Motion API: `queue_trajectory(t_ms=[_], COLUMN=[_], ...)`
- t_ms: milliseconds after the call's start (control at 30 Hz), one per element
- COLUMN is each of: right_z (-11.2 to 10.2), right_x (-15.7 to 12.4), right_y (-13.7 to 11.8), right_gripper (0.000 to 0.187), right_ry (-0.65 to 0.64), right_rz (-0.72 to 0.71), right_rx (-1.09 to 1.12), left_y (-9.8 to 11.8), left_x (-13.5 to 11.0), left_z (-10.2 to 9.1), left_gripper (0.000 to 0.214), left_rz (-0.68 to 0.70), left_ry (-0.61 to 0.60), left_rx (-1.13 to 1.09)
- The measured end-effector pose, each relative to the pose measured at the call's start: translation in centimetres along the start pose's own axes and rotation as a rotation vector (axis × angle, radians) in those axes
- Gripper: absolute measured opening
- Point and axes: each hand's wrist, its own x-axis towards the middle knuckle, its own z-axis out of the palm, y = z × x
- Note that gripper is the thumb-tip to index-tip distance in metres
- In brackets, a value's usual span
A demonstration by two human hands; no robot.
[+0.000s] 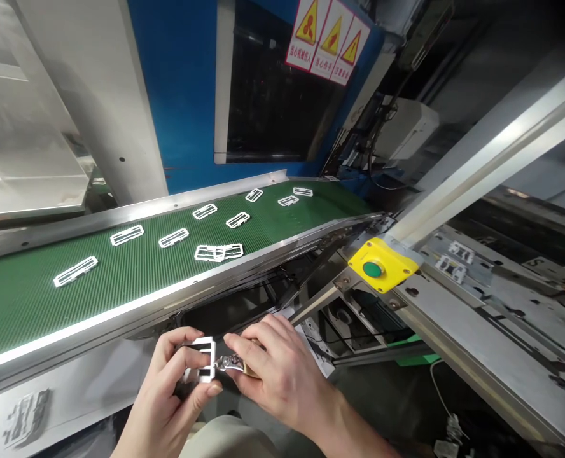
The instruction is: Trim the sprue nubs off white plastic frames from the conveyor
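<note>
While the left hand (170, 375) grasps a white, slotted, rectangular plastic frame (212, 359) between thumb and fingers, the right hand (285, 369) is closed around a small metal hand tool with a yellowish handle (230, 362), its tip at the frame's right side. Both are on the near side of a ribbed green conveyor belt (134, 280). Two overlapping white frames (219, 252) lie by the belt's near edge; single white frames (174, 238) are scattered toward its far edge, beyond which stands a blue machine (182, 95).
</note>
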Motion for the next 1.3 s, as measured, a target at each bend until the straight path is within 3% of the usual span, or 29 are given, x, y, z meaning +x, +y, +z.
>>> queue_trajectory(t_ms=[400,500,633,700,800,933,1133,1300], right_z=[0.1,0.4,-0.4,-1.4,-2.9,-4.4,-6.2,-6.4], right_x=[1.4,1.5,1.5,1.6,1.8,2.2,3.4,4.0], right_y=[-0.1,0.0,0.0,0.0,0.1,-0.4,-1.4,-1.5], right_gripper=[0.025,0.024,0.036,0.035,0.026,0.024,0.021,0.016], right_ry=[-0.091,-0.067,-0.108,-0.154,-0.147,-0.166,-0.265,-0.333], right_rz=[-0.089,-0.056,0.205,0.266,0.186,0.167,0.187,0.087], right_rx=[-0.155,-0.001,0.44,0.457,0.315,0.363,0.313,0.235], left_y=[-0.3,-0.3,-0.1,0.2,1.1,2.6,1.3,0.9], left_x=[-0.7,-0.8,-0.8,-0.8,-0.7,-0.4,0.0,0.2], left_z=[-0.1,-0.1,0.4,0.7,1.2,1.6,1.0,0.6], left_gripper=[0.015,0.016,0.021,0.025,0.028,0.028,0.018,0.016], left_rz=[-0.18,-0.196,-0.265,-0.296,-0.308,-0.287,-0.109,-0.029], left_ry=[0.03,0.045,0.121,0.16,0.21,0.284,0.077,0.022], left_rx=[-0.15,-0.237,-0.477,-0.547,-0.614,-0.652,-0.561,-0.523])
